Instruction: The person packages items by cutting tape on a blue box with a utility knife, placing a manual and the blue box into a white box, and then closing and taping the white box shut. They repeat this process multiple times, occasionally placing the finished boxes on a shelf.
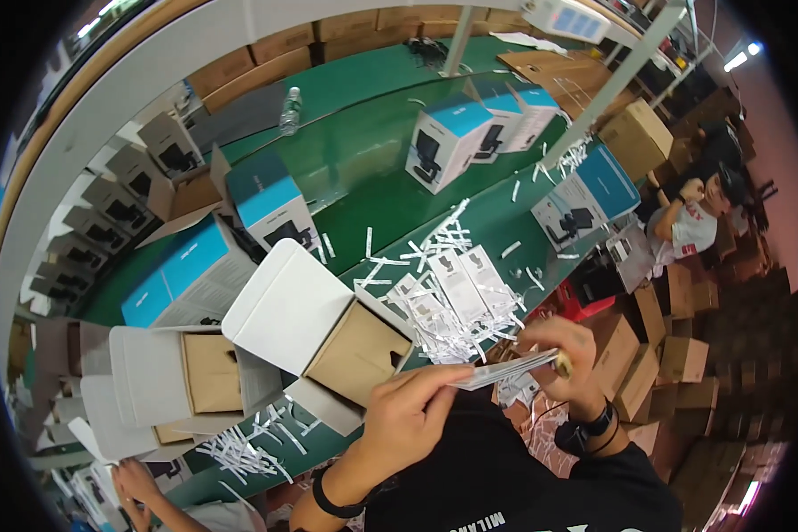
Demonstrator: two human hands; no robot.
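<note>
My left hand (406,424) pinches a thin stack of folded leaflets (504,370) at its near left end. My right hand (560,348), slightly blurred, curls round the other end of the stack. A small yellowish thing (563,362) shows by its thumb; I cannot make out what it is. Beyond my hands, more printed leaflets (459,288) lie on a heap of narrow white paper strips (434,332). Left of them stands an open white box (279,306) with a brown cardboard insert (356,353) inside.
A second open box (142,377) stands further left. Closed blue-and-white boxes (452,142) stand on the green table (355,168), with a plastic bottle (291,111) behind. A co-worker's hands (137,483) are at lower left; another person (687,222) is at right near stacked cartons (634,368).
</note>
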